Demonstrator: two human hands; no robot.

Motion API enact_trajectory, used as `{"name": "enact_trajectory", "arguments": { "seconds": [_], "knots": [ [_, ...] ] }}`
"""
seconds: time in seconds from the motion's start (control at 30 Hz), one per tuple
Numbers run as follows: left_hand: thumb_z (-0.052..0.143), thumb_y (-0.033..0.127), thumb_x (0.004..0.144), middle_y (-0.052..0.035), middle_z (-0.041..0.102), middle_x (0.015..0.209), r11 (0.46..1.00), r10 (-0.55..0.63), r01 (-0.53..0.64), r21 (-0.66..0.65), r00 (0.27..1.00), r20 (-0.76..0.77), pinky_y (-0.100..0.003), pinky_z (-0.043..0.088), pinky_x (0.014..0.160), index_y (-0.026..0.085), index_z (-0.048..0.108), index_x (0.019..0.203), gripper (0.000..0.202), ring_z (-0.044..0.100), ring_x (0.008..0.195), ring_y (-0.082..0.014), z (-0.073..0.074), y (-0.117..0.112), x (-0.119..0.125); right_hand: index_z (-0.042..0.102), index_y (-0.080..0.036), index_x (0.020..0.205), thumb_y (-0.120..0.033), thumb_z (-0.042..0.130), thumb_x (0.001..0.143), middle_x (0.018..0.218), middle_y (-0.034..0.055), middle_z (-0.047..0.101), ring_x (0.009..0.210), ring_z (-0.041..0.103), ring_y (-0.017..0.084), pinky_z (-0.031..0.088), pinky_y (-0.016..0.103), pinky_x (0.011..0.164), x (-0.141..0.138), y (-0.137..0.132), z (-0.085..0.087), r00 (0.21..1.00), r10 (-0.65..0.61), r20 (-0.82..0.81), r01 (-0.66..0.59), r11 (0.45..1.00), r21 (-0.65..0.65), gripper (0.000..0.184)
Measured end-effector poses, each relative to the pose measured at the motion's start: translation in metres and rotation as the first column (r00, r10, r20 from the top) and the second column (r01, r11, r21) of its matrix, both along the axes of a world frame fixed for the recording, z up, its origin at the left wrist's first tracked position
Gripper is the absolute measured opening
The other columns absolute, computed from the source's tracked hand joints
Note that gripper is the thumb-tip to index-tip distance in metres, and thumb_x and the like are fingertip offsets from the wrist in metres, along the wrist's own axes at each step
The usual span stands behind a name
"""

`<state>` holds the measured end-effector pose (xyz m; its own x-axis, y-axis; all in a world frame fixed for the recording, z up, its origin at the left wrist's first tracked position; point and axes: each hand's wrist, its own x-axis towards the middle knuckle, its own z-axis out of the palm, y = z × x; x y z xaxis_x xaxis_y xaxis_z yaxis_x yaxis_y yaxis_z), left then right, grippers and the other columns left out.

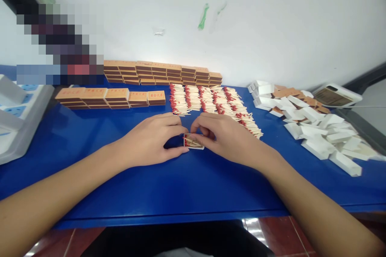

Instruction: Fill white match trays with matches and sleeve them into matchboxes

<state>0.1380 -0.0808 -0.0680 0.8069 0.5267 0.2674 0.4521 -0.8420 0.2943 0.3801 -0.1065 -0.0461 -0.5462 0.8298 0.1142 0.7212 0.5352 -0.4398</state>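
A small white matchbox tray [197, 148] with red-headed matches [189, 141] inside lies on the blue table in front of me. My left hand [157, 138] grips the tray's left end between thumb and fingers. Over the tray's right part is my right hand [215, 134], its thumb and fingers closed on the matches at the tray and hiding some of them. Just beyond my hands, loose matches [193, 98] lie in several rows of piles, most heads pointing left.
Orange matchboxes [117, 95] stand stacked in a front row and a longer back row [167, 70] along the white wall. White empty trays [319, 144] and orange sleeves [288, 93] are heaped at right, near a phone [336, 93]. A white plastic rack [30, 128] sits at far left.
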Motion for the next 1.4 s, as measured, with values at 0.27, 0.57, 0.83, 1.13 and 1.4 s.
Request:
{"name": "enact_trajectory", "arguments": {
  "seconds": [0.27, 0.57, 0.83, 1.13, 1.4],
  "knots": [
    [0.065, 0.043, 0.101, -0.0057, 0.067, 0.097, 1.0, 0.002, -0.002, -0.013, 1.0, -0.004, -0.035, 0.051, 0.086, 0.018, 0.075, 0.104, 0.027, 0.064, 0.095, -0.0223, 0.001, 0.0, 0.001, 0.07, -0.019, 0.094, -0.022, 0.068, 0.1, 0.081, 0.0005, 0.064, 0.074, 0.058, 0.015, 0.039, 0.028, 0.069, -0.004, 0.0, -0.004, 0.995, 0.08, -0.056, -0.08, 0.997, 0.002, 0.007],
    [0.064, 0.042, 0.102, -0.005, 0.067, 0.098, 1.0, -0.004, 0.004, -0.013, 1.0, -0.001, -0.034, 0.05, 0.086, 0.018, 0.074, 0.106, 0.025, 0.063, 0.095, -0.0211, 0.001, 0.0, 0.001, 0.068, -0.018, 0.095, -0.018, 0.065, 0.099, 0.079, -0.0011, 0.06, 0.069, 0.054, 0.013, 0.036, 0.027, 0.065, -0.004, 0.001, -0.008, 0.994, 0.055, -0.095, -0.056, 0.998, -0.001, 0.005],
    [0.065, 0.042, 0.101, -0.0054, 0.068, 0.098, 1.0, 0.002, -0.002, -0.008, 1.0, -0.003, -0.035, 0.05, 0.085, 0.018, 0.074, 0.106, 0.026, 0.064, 0.095, -0.0215, 0.0, 0.0, 0.001, 0.066, -0.02, 0.092, -0.021, 0.063, 0.101, 0.078, -0.0014, 0.059, 0.071, 0.054, 0.014, 0.037, 0.028, 0.066, 0.001, 0.001, -0.001, 0.995, 0.019, -0.094, -0.021, 1.0, -0.021, 0.009],
    [0.065, 0.044, 0.101, -0.0058, 0.069, 0.1, 1.0, 0.002, -0.002, -0.026, 1.0, 0.002, -0.035, 0.051, 0.087, 0.019, 0.075, 0.111, 0.029, 0.064, 0.096, -0.0217, 0.0, 0.0, 0.0, 0.068, -0.019, 0.092, -0.025, 0.064, 0.103, 0.083, 0.0005, 0.064, 0.075, 0.057, 0.015, 0.039, 0.029, 0.068, 0.003, 0.0, 0.002, 0.995, 0.098, -0.009, -0.098, 0.992, -0.077, 0.013],
    [0.065, 0.044, 0.101, -0.0059, 0.069, 0.099, 1.0, 0.002, -0.002, -0.022, 1.0, -0.008, -0.035, 0.051, 0.086, 0.02, 0.075, 0.108, 0.027, 0.064, 0.096, -0.0218, 0.0, 0.001, 0.001, 0.065, -0.02, 0.089, -0.041, 0.065, 0.104, 0.086, 0.0018, 0.065, 0.076, 0.056, 0.016, 0.037, 0.029, 0.065, 0.008, 0.001, -0.001, 0.998, 0.055, 0.042, -0.052, 0.996, -0.069, 0.026]
  ]
}}
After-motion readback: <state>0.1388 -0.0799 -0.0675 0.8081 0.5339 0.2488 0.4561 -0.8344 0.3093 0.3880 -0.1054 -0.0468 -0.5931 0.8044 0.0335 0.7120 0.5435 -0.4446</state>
